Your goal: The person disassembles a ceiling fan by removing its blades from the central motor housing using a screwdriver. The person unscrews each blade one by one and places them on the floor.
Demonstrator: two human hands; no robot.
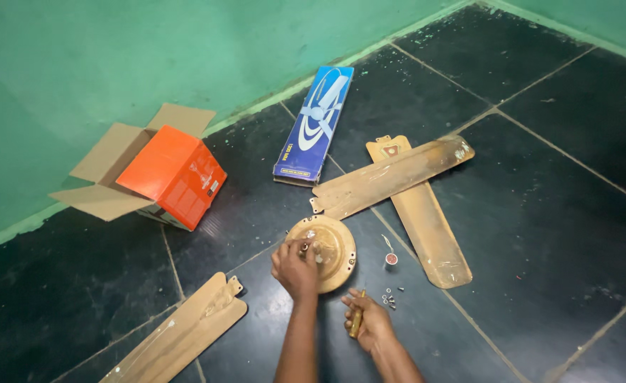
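On the black tiled floor [540, 234], dead centre: round fan motor housing [325, 250], brassy metal, shallow dome shape, dull sheen with scuffs and pale patches. Left hand [295, 268] laid over its rim at 8 o'clock, fingers curled down onto a small fitting near the hub; grip closed around that fitting, exact hold hidden by the fingers. Right hand [370, 323] just below the housing at 5 o'clock, wrapped shut around a screwdriver [356, 323] with an amber handle, resting low near the floor. Small screws and nuts [389, 298] scattered at 3 o'clock of that hand, beside a tiny round cap [392, 259], red inside.

Two long fan blades [405, 191] crossed at 1 o'clock of the housing, flat, tan, worn and blotchy, metal brackets at the ends. More blades [185, 330] stacked at 8 o'clock, same faded tan. Long blue carton [314, 124] at 12 o'clock, glossy, printed with a white fan picture. Orange cardboard box [164, 174] at 10 o'clock, flaps open, plain brown inside. Green painted wall [114, 57] behind, matte, meeting the floor along a pale green skirting.
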